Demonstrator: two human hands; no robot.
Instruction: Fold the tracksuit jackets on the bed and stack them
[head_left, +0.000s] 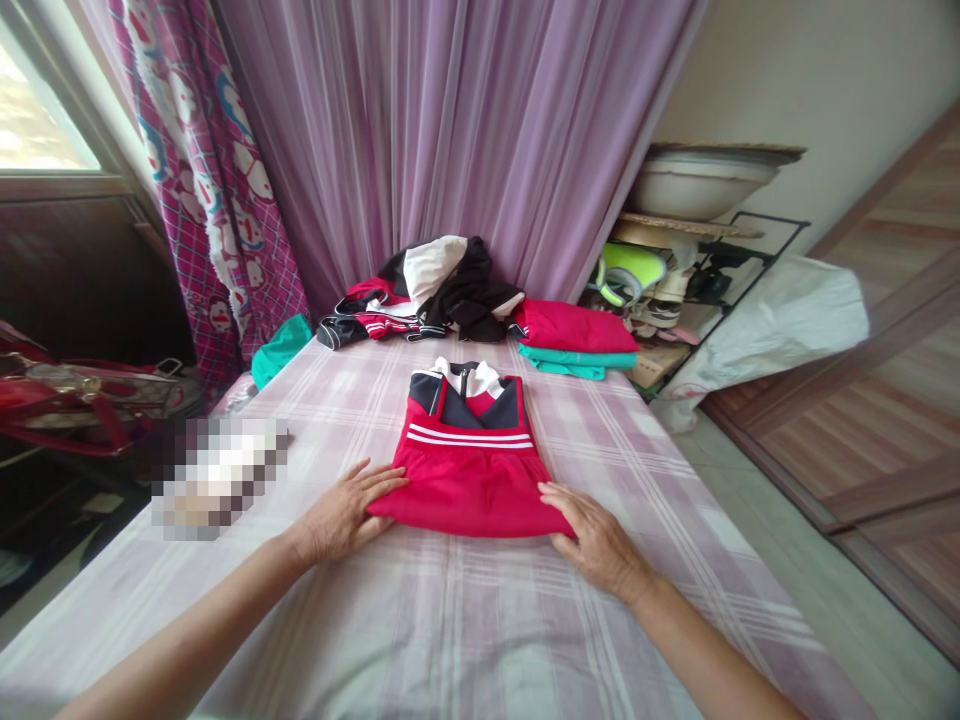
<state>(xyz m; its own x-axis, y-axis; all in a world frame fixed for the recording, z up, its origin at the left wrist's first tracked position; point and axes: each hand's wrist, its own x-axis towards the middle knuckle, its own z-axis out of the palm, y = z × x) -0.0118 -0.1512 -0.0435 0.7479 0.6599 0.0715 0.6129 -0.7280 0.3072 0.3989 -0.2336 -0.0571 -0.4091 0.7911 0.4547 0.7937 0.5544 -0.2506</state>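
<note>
A red folded garment [469, 490] lies on the checked bed cover, with white stripes across its waist and a dark, white-trimmed collar part at the far end. My left hand [349, 510] rests at its near left corner, fingers stretched over the side edge and the thumb by the bottom fold. At the near right corner, my right hand [596, 530] touches the other side, its fingers apart on the fabric and its thumb by the fold. Neither hand appears to grip the cloth.
Behind the garment sits a heap of black, white and red clothes [450, 285]. Beside it are a folded red piece [576, 326] and folded teal cloth [566, 362]. A rack with a bowl [701, 185] stands right of the bed. A blurred-out patch covers something at left.
</note>
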